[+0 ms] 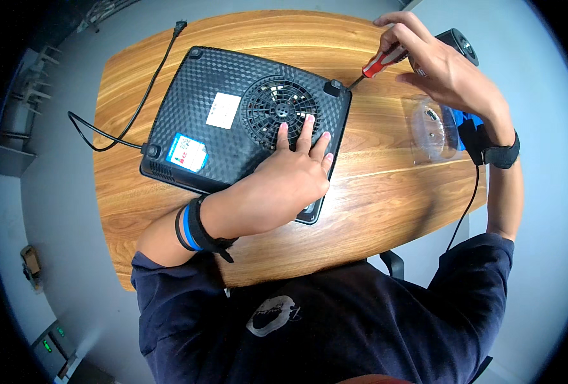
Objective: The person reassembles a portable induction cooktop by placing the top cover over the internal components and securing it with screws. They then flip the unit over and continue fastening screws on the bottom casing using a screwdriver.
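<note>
A black induction cooker lies bottom up on the wooden table, its textured underside showing a round fan grille, small feet and two labels. My left hand rests on it with fingers spread, the fingertips over the lower right part of the grille. In my right hand is a screwdriver with a red handle, gripped between thumb and fingers. Its tip points down and left to the cooker's far right corner, beside a foot. Whether the tip sits in a screw is too small to tell.
The cooker's black power cord loops across the table's left side, its plug near the far edge. A clear plastic container with small pieces stands at right. Behind my right hand is a black cylindrical object. A thin cable hangs from my right wristband.
</note>
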Demonstrator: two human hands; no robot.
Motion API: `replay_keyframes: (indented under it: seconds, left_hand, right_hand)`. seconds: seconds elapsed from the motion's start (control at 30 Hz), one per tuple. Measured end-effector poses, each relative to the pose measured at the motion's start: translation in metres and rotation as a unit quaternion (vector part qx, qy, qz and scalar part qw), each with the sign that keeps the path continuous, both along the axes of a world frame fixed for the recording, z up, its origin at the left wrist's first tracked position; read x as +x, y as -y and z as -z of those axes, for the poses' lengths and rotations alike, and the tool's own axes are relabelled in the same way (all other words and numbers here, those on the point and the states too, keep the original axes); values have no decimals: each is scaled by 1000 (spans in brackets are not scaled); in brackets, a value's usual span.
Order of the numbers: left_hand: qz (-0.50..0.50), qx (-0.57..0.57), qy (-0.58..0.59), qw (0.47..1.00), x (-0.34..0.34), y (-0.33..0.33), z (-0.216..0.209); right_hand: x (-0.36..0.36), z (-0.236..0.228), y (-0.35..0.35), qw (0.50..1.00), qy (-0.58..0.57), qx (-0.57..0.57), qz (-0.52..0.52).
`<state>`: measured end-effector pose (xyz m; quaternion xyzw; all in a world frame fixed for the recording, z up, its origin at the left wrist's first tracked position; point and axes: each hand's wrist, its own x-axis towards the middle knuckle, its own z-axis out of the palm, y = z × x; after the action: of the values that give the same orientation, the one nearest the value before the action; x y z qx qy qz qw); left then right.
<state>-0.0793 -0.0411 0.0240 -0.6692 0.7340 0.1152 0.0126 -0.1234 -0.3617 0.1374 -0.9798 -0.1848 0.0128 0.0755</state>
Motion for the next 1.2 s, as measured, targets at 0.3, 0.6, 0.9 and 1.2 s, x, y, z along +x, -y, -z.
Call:
replay_keyframes:
  seconds: [0.3,0.6,0.9,1.2]
  left_hand:
    - [2,5,8,1000,1,-3,0]
    - [4,4,-10,1000,1,-1,-5]
    - [-5,7,-20,1000,1,1,-4]
    - [0,-2,-23,1000,1,-1,-2]
  right_hand:
    - [-1,-1,-22,986,98,-127,38]
    - [5,14,5,995,93,-23,37]
    - [-5,14,0,996,30,-54,70]
    - [1,24,5,993,76,-67,67]
